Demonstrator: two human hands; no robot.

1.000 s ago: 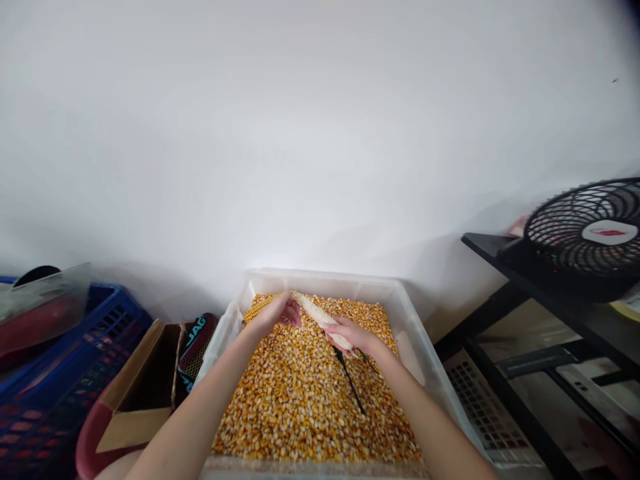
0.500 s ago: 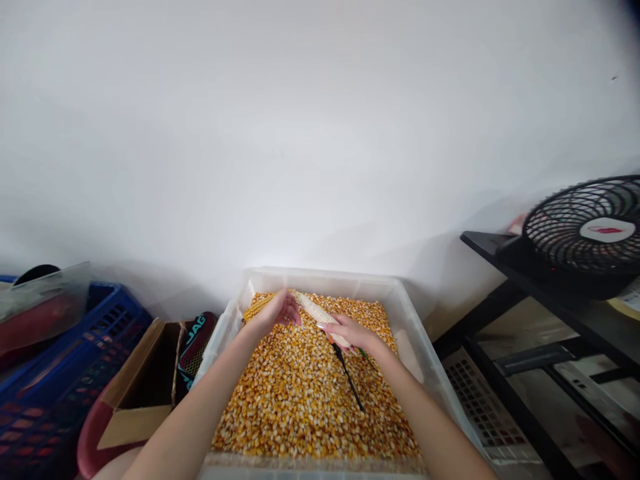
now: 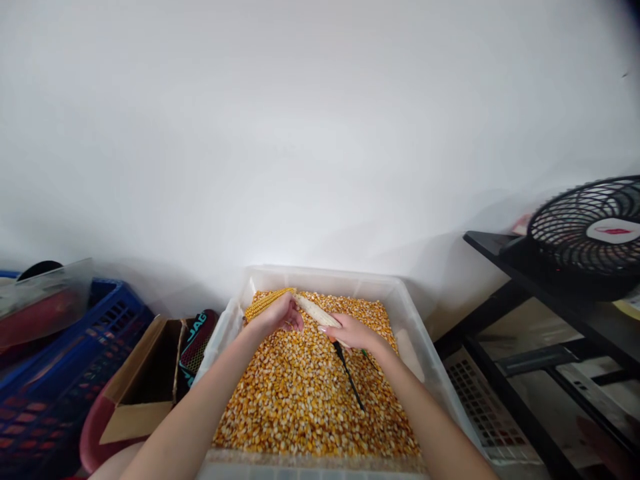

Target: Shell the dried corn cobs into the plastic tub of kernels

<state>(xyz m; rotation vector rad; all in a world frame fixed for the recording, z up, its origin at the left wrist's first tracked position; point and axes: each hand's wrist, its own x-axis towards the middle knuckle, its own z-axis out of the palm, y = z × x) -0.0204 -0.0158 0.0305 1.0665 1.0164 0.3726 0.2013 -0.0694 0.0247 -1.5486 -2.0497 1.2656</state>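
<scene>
Both hands grip one partly stripped corn cob point(image 3: 300, 305): left hand point(image 3: 280, 313) on the kernelled end, right hand point(image 3: 350, 331) on bare core, above a clear plastic tub point(image 3: 425, 347) of loose yellow kernels point(image 3: 300, 400)

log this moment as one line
left hand: grips cob, kerneled end | right hand: grips cob, bare end | cob: over kernels in bin | black tool: on kernels

half-stripped corn cob point(image 3: 300, 305), tilted (kernels leftward)
</scene>
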